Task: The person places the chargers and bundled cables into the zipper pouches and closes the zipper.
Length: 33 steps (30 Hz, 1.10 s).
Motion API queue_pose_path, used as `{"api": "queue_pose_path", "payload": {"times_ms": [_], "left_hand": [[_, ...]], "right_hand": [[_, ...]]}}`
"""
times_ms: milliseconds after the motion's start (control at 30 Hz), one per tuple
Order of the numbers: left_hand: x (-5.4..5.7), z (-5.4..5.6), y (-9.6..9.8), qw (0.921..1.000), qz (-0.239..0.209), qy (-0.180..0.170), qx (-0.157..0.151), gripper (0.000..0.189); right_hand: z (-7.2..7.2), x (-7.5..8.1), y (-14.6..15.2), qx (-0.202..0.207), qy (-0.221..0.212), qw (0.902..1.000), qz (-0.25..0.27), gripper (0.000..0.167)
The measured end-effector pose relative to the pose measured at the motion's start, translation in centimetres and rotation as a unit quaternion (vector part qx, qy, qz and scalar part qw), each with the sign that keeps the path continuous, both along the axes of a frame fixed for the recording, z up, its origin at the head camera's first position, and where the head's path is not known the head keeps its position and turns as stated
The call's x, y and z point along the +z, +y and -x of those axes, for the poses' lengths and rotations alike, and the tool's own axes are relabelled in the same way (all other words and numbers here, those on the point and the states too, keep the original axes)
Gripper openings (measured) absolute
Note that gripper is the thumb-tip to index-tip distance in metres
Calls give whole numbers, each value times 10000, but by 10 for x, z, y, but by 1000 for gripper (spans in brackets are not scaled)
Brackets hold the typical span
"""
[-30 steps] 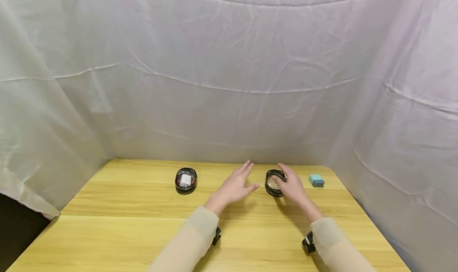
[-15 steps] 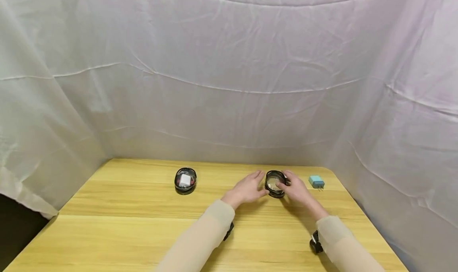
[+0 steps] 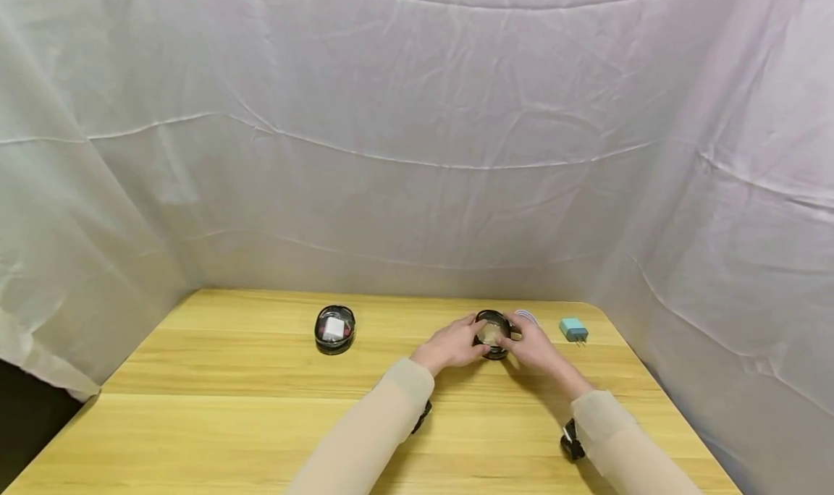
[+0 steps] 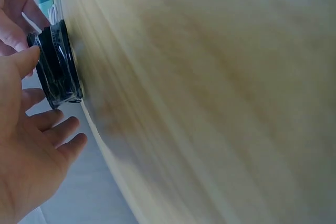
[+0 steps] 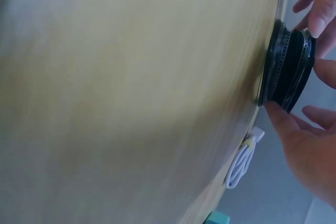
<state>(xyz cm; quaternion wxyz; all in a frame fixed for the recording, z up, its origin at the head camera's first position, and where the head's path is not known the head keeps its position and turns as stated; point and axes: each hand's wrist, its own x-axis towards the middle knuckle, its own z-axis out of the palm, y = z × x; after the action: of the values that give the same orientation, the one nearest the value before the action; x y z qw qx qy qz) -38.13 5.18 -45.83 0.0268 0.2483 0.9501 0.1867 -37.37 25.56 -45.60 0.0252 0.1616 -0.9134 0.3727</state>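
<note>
Here both hands meet at one small round black container standing on the wooden table, toward its far edge and right of the middle. The left hand comes at it from the left, its thumb laid against the container's side while the other fingers fan out loosely beside and beyond it — touching rather than clasping, as far as the left wrist view shows. The right hand comes from the right and grips more plainly: in the right wrist view its thumb presses the container's lower edge and a fingertip sits on the opposite rim, so the container is pinched between them. Its top looks clear or glossy, with something pale inside; what that is cannot be told.

Just behind the right hand lies a coiled white cable, seen also in the right wrist view close beside the container. Further right, near the table's corner, sits a small blue charger plug. Well apart on the left stands a second round black container with a white block showing through its top. A creased white cloth hangs behind and to both sides of the table — and both forearms wear pale beige sleeves.
</note>
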Motion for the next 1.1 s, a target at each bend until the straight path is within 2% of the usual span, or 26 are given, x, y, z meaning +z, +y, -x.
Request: {"api": "queue_pose_path", "payload": {"times_ms": [233, 400, 567, 767, 900, 1100], "left_hand": [[-3, -4, -11, 10000, 3, -65, 47, 63], [5, -13, -28, 9998, 149, 123, -16, 62], [14, -26, -49, 9996, 215, 191, -69, 62], [10, -43, -80, 9993, 271, 253, -104, 63], [9, -57, -99, 9983, 326, 451, -166, 63], [10, -80, -124, 9959, 464, 729, -256, 61]], "right_hand": [[-4, 1, -8, 131, -65, 9998, 127, 60], [-9, 3, -14, 343, -397, 9983, 265, 64], [-17, 4, -28, 556, -548, 9965, 305, 70], [-32, 3, -53, 787, -545, 9950, 281, 73], [-40, 3, -69, 1047, -504, 9929, 271, 71], [-56, 3, -92, 1343, -703, 9870, 531, 70]]}}
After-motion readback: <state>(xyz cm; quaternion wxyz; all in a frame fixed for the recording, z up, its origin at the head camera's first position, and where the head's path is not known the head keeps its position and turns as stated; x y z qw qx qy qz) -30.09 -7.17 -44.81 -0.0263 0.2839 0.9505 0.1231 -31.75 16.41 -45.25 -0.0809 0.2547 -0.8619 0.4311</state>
